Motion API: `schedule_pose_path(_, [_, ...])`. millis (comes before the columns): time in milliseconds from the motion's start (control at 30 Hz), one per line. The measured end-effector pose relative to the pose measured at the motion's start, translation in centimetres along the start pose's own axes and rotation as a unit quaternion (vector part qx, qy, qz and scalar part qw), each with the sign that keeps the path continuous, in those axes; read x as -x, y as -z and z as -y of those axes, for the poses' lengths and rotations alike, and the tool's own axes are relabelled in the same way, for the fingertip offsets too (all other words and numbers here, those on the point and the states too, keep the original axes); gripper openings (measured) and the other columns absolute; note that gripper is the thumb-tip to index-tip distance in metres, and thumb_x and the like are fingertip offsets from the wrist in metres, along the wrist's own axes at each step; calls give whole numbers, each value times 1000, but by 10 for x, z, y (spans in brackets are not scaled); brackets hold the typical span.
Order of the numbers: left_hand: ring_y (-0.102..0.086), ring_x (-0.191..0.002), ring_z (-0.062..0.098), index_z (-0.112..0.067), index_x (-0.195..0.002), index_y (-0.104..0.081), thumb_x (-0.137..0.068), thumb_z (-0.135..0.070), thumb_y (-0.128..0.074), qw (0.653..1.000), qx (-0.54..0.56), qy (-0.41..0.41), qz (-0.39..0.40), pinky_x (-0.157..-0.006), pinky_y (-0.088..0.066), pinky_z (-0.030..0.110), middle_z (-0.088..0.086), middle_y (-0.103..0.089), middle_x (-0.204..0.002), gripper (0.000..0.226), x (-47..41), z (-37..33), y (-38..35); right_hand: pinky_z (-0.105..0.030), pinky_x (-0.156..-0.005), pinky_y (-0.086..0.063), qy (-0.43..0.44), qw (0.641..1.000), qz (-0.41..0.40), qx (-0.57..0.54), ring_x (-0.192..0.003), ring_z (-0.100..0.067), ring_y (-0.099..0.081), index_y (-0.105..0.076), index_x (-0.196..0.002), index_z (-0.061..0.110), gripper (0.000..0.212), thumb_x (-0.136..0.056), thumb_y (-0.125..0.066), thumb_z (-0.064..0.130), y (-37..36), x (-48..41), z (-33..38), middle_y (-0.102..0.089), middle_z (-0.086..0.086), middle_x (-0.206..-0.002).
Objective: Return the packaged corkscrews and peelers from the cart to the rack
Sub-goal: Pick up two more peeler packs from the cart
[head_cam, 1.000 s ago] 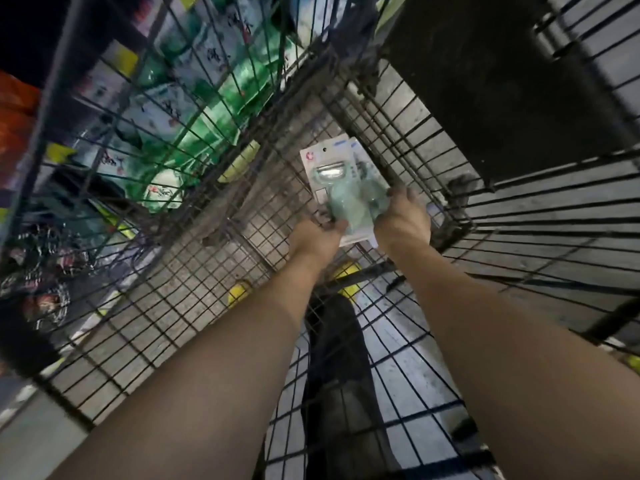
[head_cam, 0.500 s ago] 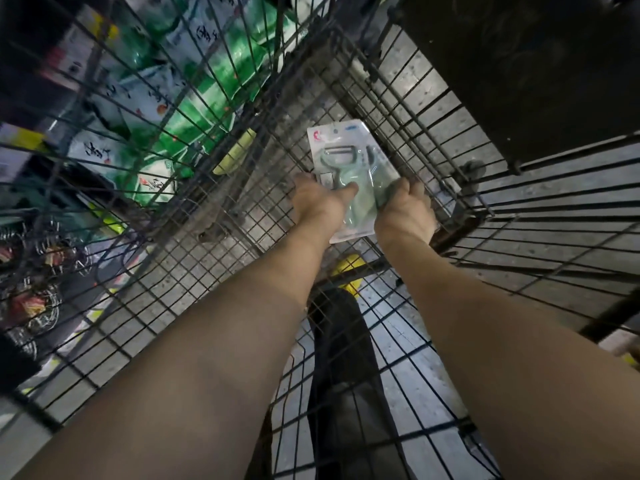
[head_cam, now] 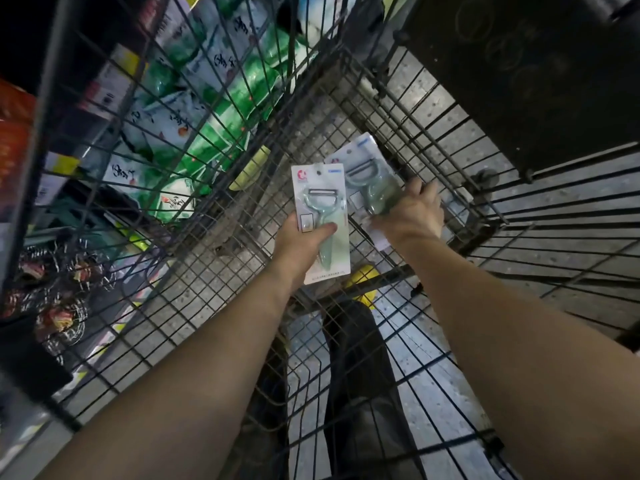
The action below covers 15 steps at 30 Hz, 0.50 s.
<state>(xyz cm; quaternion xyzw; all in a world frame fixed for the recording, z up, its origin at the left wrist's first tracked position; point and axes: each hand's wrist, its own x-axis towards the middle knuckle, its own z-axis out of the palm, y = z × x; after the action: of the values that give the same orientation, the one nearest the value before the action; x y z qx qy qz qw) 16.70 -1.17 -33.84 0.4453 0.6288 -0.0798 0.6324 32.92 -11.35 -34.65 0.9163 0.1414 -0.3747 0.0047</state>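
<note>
Both bare arms reached forward and down into the wire cart (head_cam: 221, 258). The left hand (head_cam: 303, 245) sat palm-up near the middle of the basket; its thumb lay across the front of a packaged peeler (head_cam: 320, 202) and pinched the card against fingers hidden behind it. This card stood nearly upright in the view, long axis in line with the forearm, with the hang hole and blade at the far end and the green handle running back toward the wrist. The right hand (head_cam: 414, 216) showed its back to the camera, fingers curled down over the lower part of a second peeler pack (head_cam: 363, 171), gripping it; the fingertips themselves were hidden. That pack leaned with its blade end away from the person and slightly left, and its left edge was tucked behind the first card. The right hand was close to the cart's far right corner bars (head_cam: 446, 150); the left had the mesh floor beneath it and the side wall well apart to the left.
</note>
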Motion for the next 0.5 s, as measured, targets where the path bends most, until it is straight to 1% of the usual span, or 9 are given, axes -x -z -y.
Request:
schedule_pose_path(100, [-75, -89, 17, -16, -121, -70, -93, -19, -77, 999, 39, 9, -15, -66, -56, 25, -2, -78, -104, 29, 2, 1, 4, -46, -114, -39, 16, 1000, -8, -4, -133, -33, -41, -36, -143, 16, 102, -65, -87, 57, 2, -1, -7, -37, -18, -144])
schedule_pose_path(167, [-73, -82, 14, -18, -118, -71, -96, -27, -75, 998, 57, 17, -24, -57, -55, 20, -5, -77, -97, 24, 7, -4, 5, -45, -110, -41, 21, 1000, 11, -1, -127, -30, -44, -42, -134, 21, 87, -67, -85, 58, 1, 3, -8, -47, -10, -131])
schedule_pose_path(233, [-70, -76, 7, -21, -114, -71, -97, -31, -73, 998, 62, 20, -26, -47, -52, 15, -9, -75, -91, 20, 15, -13, 8, -44, -101, -48, -6, 996, 50, -77, -112, -25, -52, -46, -117, 25, 65, -70, -87, 44, 6, 9, -4, -55, -1, -107])
schedule_pose_path(267, [-69, -75, 6, -21, -113, -70, -97, -31, -73, 997, 65, 21, -25, -46, -51, 15, -9, -74, -91, 19, 23, -19, 9, -41, -95, -53, -32, 989, 67, -129, -103, -23, -58, -47, -110, 26, 58, -70, -89, 34, 10, 12, -2, -58, 1, -98])
schedule_pose_path(333, [-69, -79, 6, -20, -114, -69, -97, -31, -74, 998, 57, 19, -20, -50, -53, 18, -9, -74, -94, 21, 41, -30, 16, -20, -76, -53, -61, 970, 103, -212, -86, -14, -61, -48, -106, 25, 52, -75, -88, 18, 20, 23, -1, -57, 6, -88])
schedule_pose_path(367, [-70, -82, 8, -19, -116, -70, -96, -32, -75, 998, 49, 15, -21, -55, -54, 20, -7, -74, -98, 24, 47, -32, 20, -14, -68, -50, -56, 955, 122, -266, -83, -8, -60, -51, -110, 26, 51, -77, -87, 13, 25, 31, 0, -58, 9, -90])
schedule_pose_path(400, [-70, -84, 9, -18, -116, -71, -95, -32, -76, 999, 41, 10, -25, -58, -53, 21, -4, -75, -102, 26, 58, -37, 25, -12, -67, -51, -43, 942, 133, -305, -85, -7, -61, -56, -117, 25, 51, -79, -86, 10, 33, 42, 0, -62, 10, -97])
schedule_pose_path(433, [-70, -83, 9, -19, -112, -72, -94, -31, -77, 999, 36, 7, -29, -59, -54, 21, -3, -76, -104, 23, 69, -43, 30, -16, -75, -55, -30, 930, 134, -340, -91, -11, -64, -60, -124, 22, 52, -80, -86, 11, 41, 53, 0, -66, 7, -105])
schedule_pose_path(500, [-70, -82, 9, -22, -100, -71, -92, -28, -80, 999, 33, -1, -40, -58, -54, 21, -3, -76, -102, 13, 92, -57, 42, -33, -91, -57, -14, 919, 124, -373, -104, -24, -68, -63, -127, 14, 44, -88, -79, 22, 66, 80, 7, -70, -4, -117])
